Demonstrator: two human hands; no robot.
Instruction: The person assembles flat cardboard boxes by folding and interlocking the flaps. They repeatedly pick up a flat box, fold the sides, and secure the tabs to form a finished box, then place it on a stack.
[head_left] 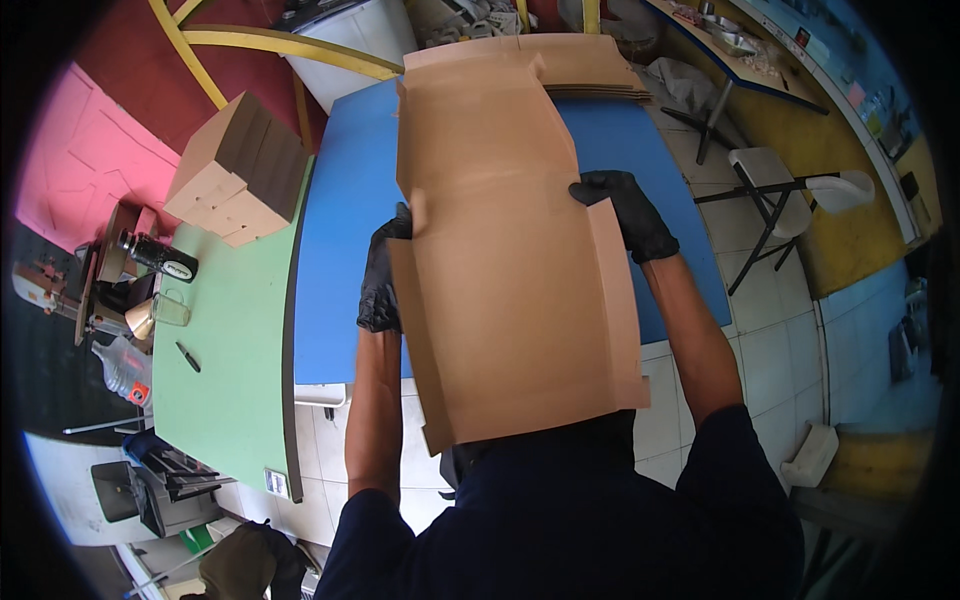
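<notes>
A large unfolded cardboard box blank (510, 290), brown with creased side flaps, stretches from near my body to the far side of the blue table (345, 200). My left hand (384, 270), in a black glove, is closed on its left edge near the middle crease. On the opposite edge my right hand (625, 210), gloved in black too, grips it at the same crease, thumb toward the top face. The blank's near side flaps stand partly upright. Some fingers of both hands are hidden under the cardboard. At the far right of the table lies a stack of flat cardboard blanks (595, 75).
On the left, a green table (230, 320) bears folded cardboard boxes (240, 170), a dark jar (158, 255), a glass mug (172, 308) and a black marker (187, 356). A folding chair (775, 190) stands to the right on the tiled floor. Yellow bars (290, 38) cross behind.
</notes>
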